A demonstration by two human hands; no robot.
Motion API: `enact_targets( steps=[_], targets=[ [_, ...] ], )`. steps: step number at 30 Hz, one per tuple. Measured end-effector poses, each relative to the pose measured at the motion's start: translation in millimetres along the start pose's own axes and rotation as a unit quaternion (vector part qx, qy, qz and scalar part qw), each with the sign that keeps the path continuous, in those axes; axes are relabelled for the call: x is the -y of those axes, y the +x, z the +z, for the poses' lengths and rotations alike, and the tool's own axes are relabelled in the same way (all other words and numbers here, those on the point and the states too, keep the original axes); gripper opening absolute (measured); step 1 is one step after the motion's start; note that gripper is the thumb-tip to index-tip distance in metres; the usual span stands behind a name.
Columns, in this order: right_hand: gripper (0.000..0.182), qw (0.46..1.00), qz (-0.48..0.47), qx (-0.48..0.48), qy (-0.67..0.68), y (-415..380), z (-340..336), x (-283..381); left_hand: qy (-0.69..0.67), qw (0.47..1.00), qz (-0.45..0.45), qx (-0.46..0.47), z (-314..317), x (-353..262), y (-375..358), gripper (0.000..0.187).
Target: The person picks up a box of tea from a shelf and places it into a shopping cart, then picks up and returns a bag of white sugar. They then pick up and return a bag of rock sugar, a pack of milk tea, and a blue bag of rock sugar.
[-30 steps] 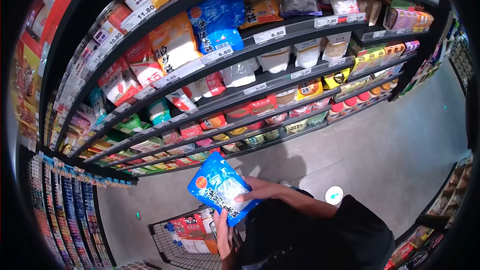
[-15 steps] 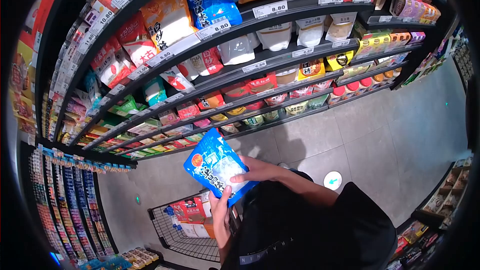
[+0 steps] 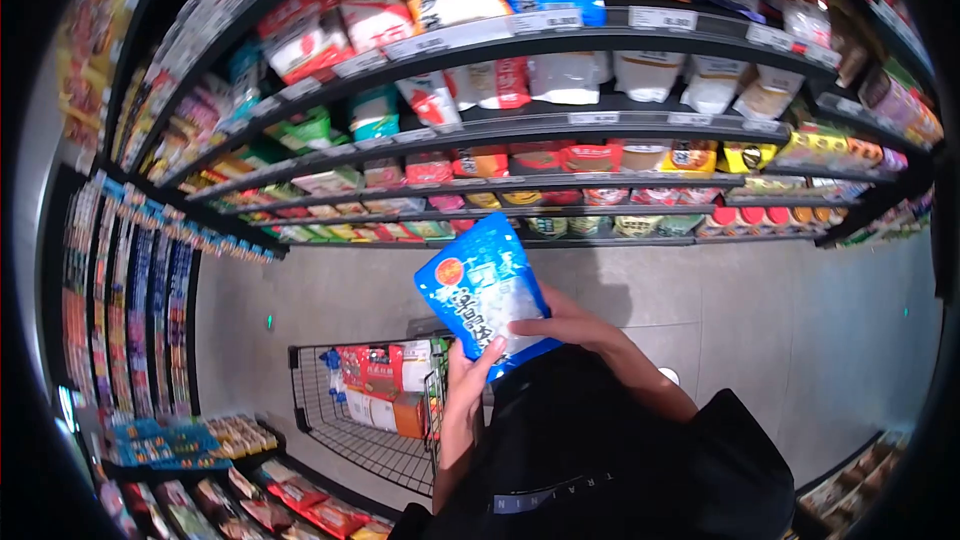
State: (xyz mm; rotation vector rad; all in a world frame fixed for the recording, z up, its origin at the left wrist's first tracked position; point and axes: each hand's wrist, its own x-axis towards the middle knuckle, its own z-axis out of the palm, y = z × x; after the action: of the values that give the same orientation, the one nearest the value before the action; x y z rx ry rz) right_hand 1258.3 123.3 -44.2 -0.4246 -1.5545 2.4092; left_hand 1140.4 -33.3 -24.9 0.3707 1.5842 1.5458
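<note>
A blue bag of rock sugar [image 3: 478, 278], with a clear window showing white pieces, is held tilted in front of my body. My left hand [image 3: 466, 376] grips its lower left edge, thumb lying on the front. At the lower right side, my right hand [image 3: 562, 322] holds it with the thumb across the front; its other fingers are hidden behind the bag. To the left of my left hand stands a wire shopping cart [image 3: 330, 440]. Inside the cart lie a red package [image 3: 372, 368] and a white-and-orange box [image 3: 408, 414].
A long black shelf [image 3: 600, 125] with bagged sugar and other groceries curves across the front. Racks of small packets [image 3: 130, 300] stand at the left. Snack bags [image 3: 310, 500] fill a display at the lower left. Grey tiled floor [image 3: 720, 290] lies between the shelves.
My view has turned left, so the shelf, cart and bag appear shifted. Both hands keep their hold on the bag, with its front still facing me.
</note>
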Motion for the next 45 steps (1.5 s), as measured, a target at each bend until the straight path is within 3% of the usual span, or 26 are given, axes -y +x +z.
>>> enact_targets(
  steps=[3,19,28,39,45],
  targets=[
    [0.072,0.999,0.046,-0.014,-0.017,1,1,5,0.025,1.000,-0.005,-0.006,-2,2,-1,0.035],
    [0.049,0.996,0.089,0.000,0.010,16,20,4,0.006,0.999,0.020,-0.031,-15,11,-8,0.031],
    [0.048,0.996,0.083,0.001,0.022,20,27,4,-0.018,0.999,0.042,0.007,-24,13,-2,0.033],
    [0.052,0.998,0.049,-0.013,0.021,31,30,1,-0.044,0.999,-0.024,0.010,-34,6,12,0.035],
    [0.051,0.997,0.068,-0.010,0.028,35,25,2,-0.003,0.999,-0.001,0.038,-38,0,22,0.035]
  ],
)
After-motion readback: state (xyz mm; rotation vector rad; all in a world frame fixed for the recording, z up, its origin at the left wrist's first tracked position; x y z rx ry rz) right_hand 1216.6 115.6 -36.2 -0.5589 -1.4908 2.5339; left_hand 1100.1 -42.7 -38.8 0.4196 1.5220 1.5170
